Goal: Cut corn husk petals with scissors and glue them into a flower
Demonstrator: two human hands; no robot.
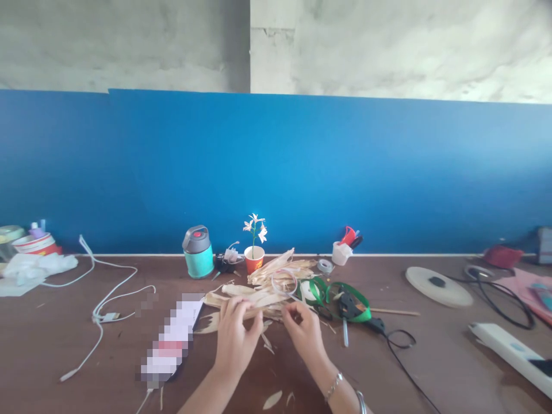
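My left hand (pixel 235 336) and my right hand (pixel 304 328) are side by side over the brown table (pixel 431 356), both with fingers pinched on a long strip of dried corn husk (pixel 267 311) that runs between them. A pile of dried husks (pixel 271 282) lies just beyond my fingers. A loop of thin clear wire (pixel 284 282) rests on the pile. Husk scraps (pixel 272 399) lie on the table near my wrists.
Behind the pile stand a small paper cup with a white husk flower (pixel 254 244), a teal flask (pixel 198 252) and a white cup of pens (pixel 342 248). Green ribbon (pixel 345 296), a glue gun with black cord (pixel 379 328), white cables (pixel 103 299), a round lid (pixel 437 286) and a power strip (pixel 511 351) lie around.
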